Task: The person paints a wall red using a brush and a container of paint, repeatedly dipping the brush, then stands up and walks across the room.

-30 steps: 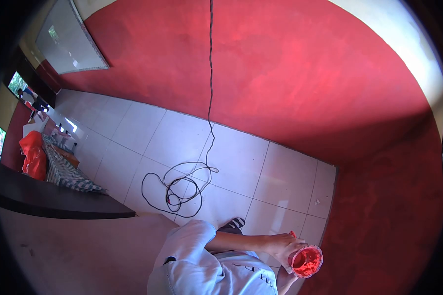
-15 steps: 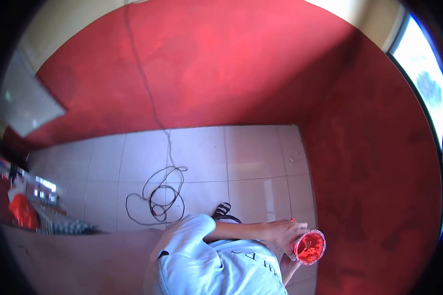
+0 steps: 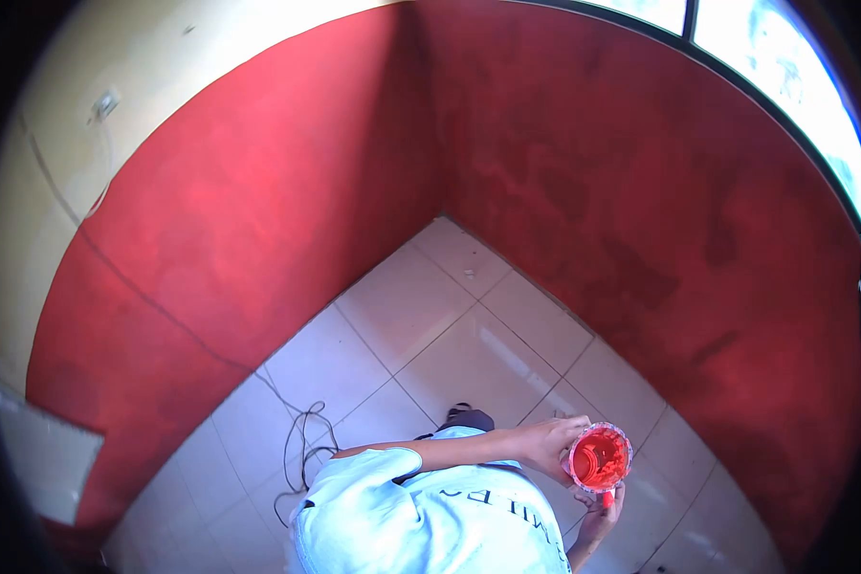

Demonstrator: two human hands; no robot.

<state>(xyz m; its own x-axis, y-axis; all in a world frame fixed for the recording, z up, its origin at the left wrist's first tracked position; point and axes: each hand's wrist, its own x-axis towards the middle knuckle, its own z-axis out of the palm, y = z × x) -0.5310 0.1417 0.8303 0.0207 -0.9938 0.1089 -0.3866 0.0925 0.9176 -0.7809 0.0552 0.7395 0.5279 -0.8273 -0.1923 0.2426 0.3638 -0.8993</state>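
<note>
Your left hand [image 3: 543,446] wraps the clear plastic cup of red contents [image 3: 600,457]; right hand [image 3: 598,518] sits beneath, grip unclear. Likely flimsy and spill-prone: hold mid-wall.

The view is swinging right: a wall corner [image 3: 421,115] and a window [image 3: 784,57] are coming into sight beyond the hands. The cable [image 3: 301,450] is sliding away on the left hand's [image 3: 543,447] side, and the tabletop is dropping out of view. The cup [image 3: 600,457] is riding higher, and the right hand [image 3: 598,518] is showing more beneath it.

bright daylight thru window [image 3: 784,67] top right, heavy fisheye, dark vignette edges.
</note>
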